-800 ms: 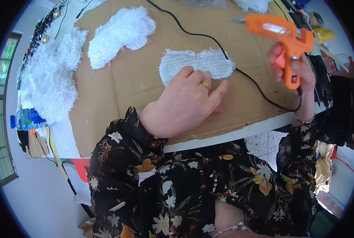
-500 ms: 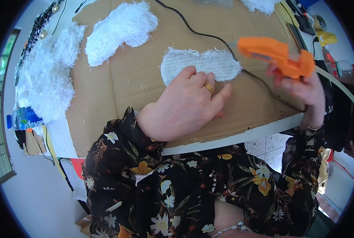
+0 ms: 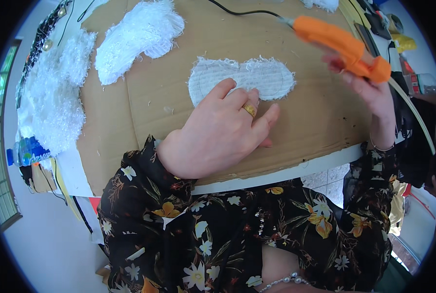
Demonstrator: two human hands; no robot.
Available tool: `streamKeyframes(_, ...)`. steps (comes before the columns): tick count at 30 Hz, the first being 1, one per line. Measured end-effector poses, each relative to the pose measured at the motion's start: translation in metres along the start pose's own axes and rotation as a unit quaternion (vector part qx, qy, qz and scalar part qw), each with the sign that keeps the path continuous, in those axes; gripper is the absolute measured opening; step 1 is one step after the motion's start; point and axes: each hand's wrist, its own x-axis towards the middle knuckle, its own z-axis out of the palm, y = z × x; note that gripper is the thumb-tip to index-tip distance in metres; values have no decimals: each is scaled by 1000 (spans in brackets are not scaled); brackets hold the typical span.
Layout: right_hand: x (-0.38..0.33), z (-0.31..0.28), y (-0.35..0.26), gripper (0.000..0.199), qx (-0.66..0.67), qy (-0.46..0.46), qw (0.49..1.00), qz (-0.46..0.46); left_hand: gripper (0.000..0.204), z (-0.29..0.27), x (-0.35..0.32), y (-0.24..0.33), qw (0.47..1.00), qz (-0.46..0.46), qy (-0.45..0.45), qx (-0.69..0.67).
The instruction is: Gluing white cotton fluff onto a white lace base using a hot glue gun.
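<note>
free: bare cardboard [image 3: 320,122] right of left hand [image 3: 218,132]; blocked: white fluffy pieces [image 3: 140,34] upper left

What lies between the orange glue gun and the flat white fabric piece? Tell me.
Nothing visible. The orange glue gun in the right hand is raised beside the flat white fabric piece; the left hand presses only its near edge.

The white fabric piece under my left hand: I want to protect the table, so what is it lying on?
The fabric piece lies on brown cardboard. The left hand covers its near edge; the cardboard hides the tabletop beneath it.
</note>
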Motion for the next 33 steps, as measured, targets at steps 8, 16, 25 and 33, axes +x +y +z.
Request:
streamKeyframes(8, 8, 15, -17, 42, 34, -179, 983, 32, 45, -1, -3, -1, 1000, 1, -10, 1)
streamKeyframes(16, 12, 23, -18, 40, -54, -219, 973, -41, 40, -2, -4, 0, 1000, -4, -12, -1)
streamKeyframes(25, 12, 33, -16, 37, -17, -176, 984, -18, 37, -5, -5, -2, 999, -4, 42, -9)
streamKeyframes(33, 7, 31, -7, 33, 70, -135, 987, 51, 18, -71, -15, -31, 969, -226, 76, -59)
